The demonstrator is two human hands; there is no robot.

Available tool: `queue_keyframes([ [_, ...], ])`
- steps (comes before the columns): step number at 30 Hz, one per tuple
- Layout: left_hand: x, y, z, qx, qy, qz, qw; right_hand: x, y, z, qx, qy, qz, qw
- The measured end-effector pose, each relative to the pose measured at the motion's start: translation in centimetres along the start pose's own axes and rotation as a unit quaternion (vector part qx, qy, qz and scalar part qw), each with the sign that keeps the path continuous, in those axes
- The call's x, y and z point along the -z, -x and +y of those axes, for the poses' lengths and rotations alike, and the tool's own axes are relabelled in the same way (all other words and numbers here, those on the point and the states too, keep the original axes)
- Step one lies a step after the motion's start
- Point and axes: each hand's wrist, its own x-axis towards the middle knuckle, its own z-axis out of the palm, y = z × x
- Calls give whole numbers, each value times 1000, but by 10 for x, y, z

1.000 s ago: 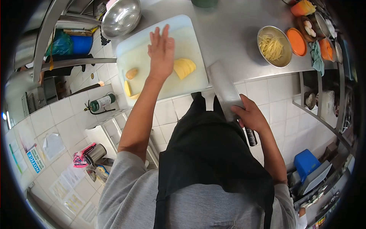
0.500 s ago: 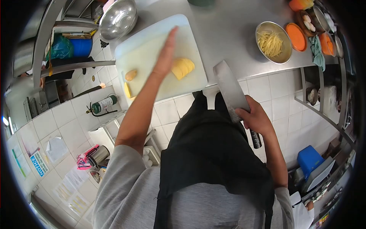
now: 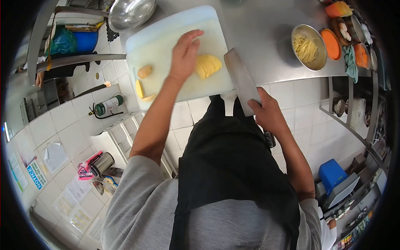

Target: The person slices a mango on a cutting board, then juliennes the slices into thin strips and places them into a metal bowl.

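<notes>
My left hand is over the white cutting board, fingers apart and holding nothing, just left of a fanned stack of yellow potato slices. My right hand grips a cleaver, its broad blade pointing up and left, near the board's right edge. At the left of the board lie a brownish potato and a yellow cut piece, with another pale piece by the near edge. A metal bowl of thin yellow strips stands to the right on the steel table.
A steel colander stands at the board's upper left. Orange containers, a green cloth and a bowl with white items crowd the table's right end. Shelving is below right; a fire extinguisher is at left.
My left hand has turned from edge-on to spread fingers beside the slices. My right hand has brought the cleaver up and left, closer to the board. The view has shifted slightly.
</notes>
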Motion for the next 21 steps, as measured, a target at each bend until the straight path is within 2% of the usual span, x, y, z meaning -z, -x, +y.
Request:
queue_keyframes([
  [2, 35, 16, 10, -5, -73, -81, 994, 3, 8, -13, -40, 4, -4, 999],
  [3, 44, 25, 15, -9, -110, -120, 987, 2, 9, -9, -15, 25, 7, 1000],
  [6, 41, 49, 13, -64, -236, -129, 961, -5, 13, -1, 48, 75, 20, 996],
  [9, 39, 53, 2, -106, -267, -107, 952, -10, 15, -22, 78, 115, 6, 990],
  [15, 55, 55, -8, -107, -264, -106, 953, -28, 6, -40, 85, 179, -34, 980],
  [18, 63, 53, -2, -110, -256, -117, 953, -32, 4, -42, 74, 185, -32, 979],
  [21, 71, 43, 9, -75, -271, -177, 943, -33, 3, -42, 73, 188, -32, 979],
])
